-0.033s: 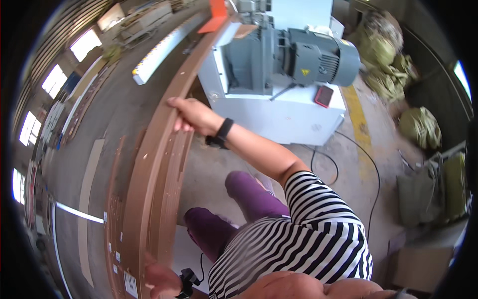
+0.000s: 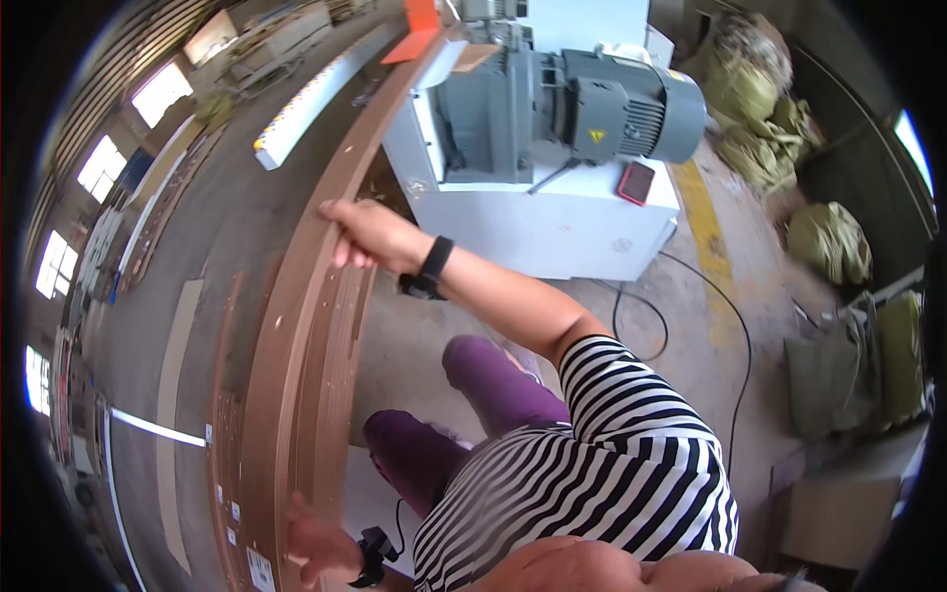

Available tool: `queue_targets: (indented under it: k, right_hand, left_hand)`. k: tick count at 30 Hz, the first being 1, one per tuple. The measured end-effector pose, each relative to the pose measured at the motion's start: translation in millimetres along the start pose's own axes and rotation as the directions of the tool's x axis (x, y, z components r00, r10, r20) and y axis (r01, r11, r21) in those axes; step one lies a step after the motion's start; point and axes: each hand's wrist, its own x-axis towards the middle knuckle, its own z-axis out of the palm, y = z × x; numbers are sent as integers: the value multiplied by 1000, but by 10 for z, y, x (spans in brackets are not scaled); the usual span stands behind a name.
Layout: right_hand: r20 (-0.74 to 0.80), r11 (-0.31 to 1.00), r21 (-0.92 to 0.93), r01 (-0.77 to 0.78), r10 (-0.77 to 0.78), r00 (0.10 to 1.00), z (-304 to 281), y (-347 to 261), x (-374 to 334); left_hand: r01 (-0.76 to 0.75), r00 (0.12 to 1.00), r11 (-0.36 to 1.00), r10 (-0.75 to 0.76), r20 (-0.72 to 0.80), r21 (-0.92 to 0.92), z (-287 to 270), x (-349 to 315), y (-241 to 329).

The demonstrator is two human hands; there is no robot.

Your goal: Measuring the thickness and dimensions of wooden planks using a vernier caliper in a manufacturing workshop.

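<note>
The grey concrete floor (image 2: 406, 345) carries one worn yellow stripe (image 2: 703, 232) between 2 and 3 o'clock. Toward 1 o'clock stands a pale, flat-sided machine (image 2: 523, 237) bearing one rounded dark grey motor (image 2: 631, 111) with ribbed sides. One long brown board (image 2: 271, 385), straight-edged and smooth with a few pale flecks, runs from 12 o'clock down to between 7 and 8. Narrow brown strips (image 2: 332, 385) lie just beside it on the side toward the middle, too close-set to count. Olive sacks (image 2: 755, 148), crumpled and overlapping, heap up at 2 o'clock; one rounded sack (image 2: 831, 245) sits alone at 3. One white beam (image 2: 316, 109) with a yellow-marked edge lies at 11.

The two hands are well apart. The right hand (image 2: 370, 235), at 10 o'clock, is clamped on the board's edge, thumb on top, fingers curled at its side. The left hand (image 2: 321, 548), at 7, is blurred and loosely spread by the board's lower stretch; I cannot tell whether it touches. One red-edged phone (image 2: 636, 183) lies flat on the machine at 2 o'clock. One white label (image 2: 259, 569) sticks to the board at 7.
</note>
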Motion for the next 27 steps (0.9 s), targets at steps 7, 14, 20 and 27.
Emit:
queue_targets:
  k: [7,14,20,27]
  right_hand:
    - [122,999,52,-13,6,993,211,147,-344]
    - [15,927,365,88,-100,995,-2,70,143]
    - [18,983,170,74,-79,997,87,396,347]
    - [119,931,254,-262,239,964,605,1767,449]
  left_hand:
    - [189,912,909,-302,-277,-370,347,207,35]
    - [16,951,991,-57,-304,-135,-1516,235,623]
    - [155,748,955,53,-662,252,-1991,-38,1185]
    - [622,726,507,-90,-681,596,-3315,-1084,784]
